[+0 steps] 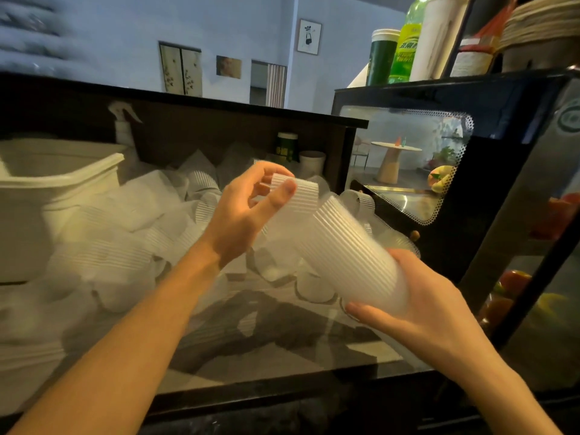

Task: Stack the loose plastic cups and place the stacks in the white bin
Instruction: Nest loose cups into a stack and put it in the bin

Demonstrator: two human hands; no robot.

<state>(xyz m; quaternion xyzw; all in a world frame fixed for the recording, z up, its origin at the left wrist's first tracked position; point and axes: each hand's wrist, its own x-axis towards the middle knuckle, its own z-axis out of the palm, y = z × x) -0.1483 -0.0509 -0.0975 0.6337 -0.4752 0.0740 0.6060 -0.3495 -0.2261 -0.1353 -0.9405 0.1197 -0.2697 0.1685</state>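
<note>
left hand [248, 211] pinches cup [296, 196] at stack's mouth | right hand [420, 304] grip curled round stack [348, 249] (tilted) | bin [62, 180] left

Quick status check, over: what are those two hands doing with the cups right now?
Left hand pinches single cup. Right hand grips stack. White bin far left, loose cups piled between.

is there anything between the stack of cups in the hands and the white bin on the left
Nothing solid blocks the way. The stack of cups is held up between the left hand and right hand, and the white bin is open-topped. Only the pile of loose cups lies below that path, against the bin's side.
</note>
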